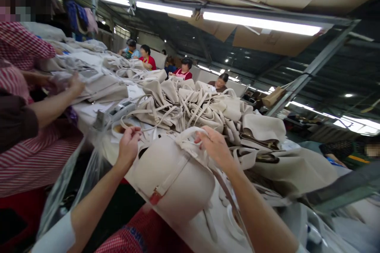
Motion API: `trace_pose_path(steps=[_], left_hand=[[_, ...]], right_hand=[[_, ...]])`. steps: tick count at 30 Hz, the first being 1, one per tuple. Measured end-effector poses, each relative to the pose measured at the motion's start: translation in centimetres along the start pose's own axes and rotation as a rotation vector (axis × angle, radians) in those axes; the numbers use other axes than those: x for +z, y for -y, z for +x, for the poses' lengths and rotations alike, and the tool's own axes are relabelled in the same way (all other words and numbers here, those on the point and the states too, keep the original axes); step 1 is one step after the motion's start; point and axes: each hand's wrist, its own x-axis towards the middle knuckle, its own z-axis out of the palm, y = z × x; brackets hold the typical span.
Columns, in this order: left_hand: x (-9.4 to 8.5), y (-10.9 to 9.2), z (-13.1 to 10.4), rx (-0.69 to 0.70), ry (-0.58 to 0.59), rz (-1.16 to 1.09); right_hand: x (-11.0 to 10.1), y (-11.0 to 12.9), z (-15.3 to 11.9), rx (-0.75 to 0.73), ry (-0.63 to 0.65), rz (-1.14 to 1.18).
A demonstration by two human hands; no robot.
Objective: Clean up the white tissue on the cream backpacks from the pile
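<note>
A cream handbag (pixel 178 178) lies in front of me at the table's edge, with a strap down its face and a reddish tab at a metal fitting. My right hand (pixel 212 142) has its fingers curled round the bag's handle at the top. To the left of the bag, my left hand (pixel 130 144) is raised with its fingers bent together beside a thin cream strap; whether it grips that strap is too small to tell. A long strap hangs beside my right forearm.
Cream bags (pixel 190 104) are heaped across the table behind the handbag. Clear plastic (pixel 86 166) hangs at the left edge. A co-worker's hand (pixel 76 85) is over flat pieces at left. White rolls lie on the table, and a metal post (pixel 314 67) slants at right.
</note>
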Motion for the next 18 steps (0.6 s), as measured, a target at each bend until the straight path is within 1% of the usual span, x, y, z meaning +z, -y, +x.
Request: trace_pose_path(steps=[1, 2, 3, 4, 5, 6, 7, 8, 10, 12, 13, 14, 16, 17, 18], left_hand=[[-0.5, -2.1, -0.2, 0.131, -0.012, 0.073], [-0.7, -4.2, -0.7, 0.300, 0.053, 0.140], [-0.6, -5.9, -1.3, 0.452, 0.169, 0.191], [-0.1, -7.2, -2.1, 0.555, 0.273, 0.231], [0.6, -7.9, -3.0, 0.623, 0.355, 0.262], [1.5, -7.9, -3.8, 0.654, 0.421, 0.278], [2.6, -7.3, -4.7, 0.656, 0.466, 0.279], [3.8, -6.1, -5.4, 0.641, 0.496, 0.265], [6.0, -2.9, -6.7, 0.608, 0.497, 0.210], [7.6, 0.4, -7.5, 0.613, 0.515, 0.194], [8.1, 1.7, -7.7, 0.599, 0.518, 0.204], [8.4, 2.8, -7.9, 0.578, 0.520, 0.220], [8.8, 3.8, -8.1, 0.528, 0.515, 0.251], [8.9, 4.0, -8.1, 0.514, 0.518, 0.261], [9.0, 4.0, -8.1, 0.509, 0.528, 0.265]], right_hand=[[0.7, 0.7, -0.6, -0.005, -0.013, -0.041], [1.3, 1.4, -1.1, -0.007, -0.030, -0.087], [1.7, 2.1, -1.7, -0.010, -0.043, -0.130], [2.1, 2.6, -2.3, -0.015, -0.052, -0.168], [2.4, 2.9, -2.8, -0.027, -0.057, -0.202], [2.8, 3.1, -3.4, -0.041, -0.060, -0.229], [3.1, 3.1, -4.0, -0.056, -0.061, -0.248], [3.4, 2.8, -4.7, -0.069, -0.054, -0.256], [3.9, 1.8, -6.2, -0.102, -0.008, -0.225], [3.8, -0.2, -7.7, -0.144, 0.078, -0.118], [3.5, -1.6, -8.5, -0.142, 0.112, -0.053], [2.9, -3.2, -9.3, -0.101, 0.121, -0.018], [0.9, -6.9, -10.6, 0.078, 0.063, -0.059], [-0.3, -8.9, -11.1, 0.199, 0.007, -0.156], [-1.5, -10.8, -11.4, 0.290, -0.030, -0.237]])
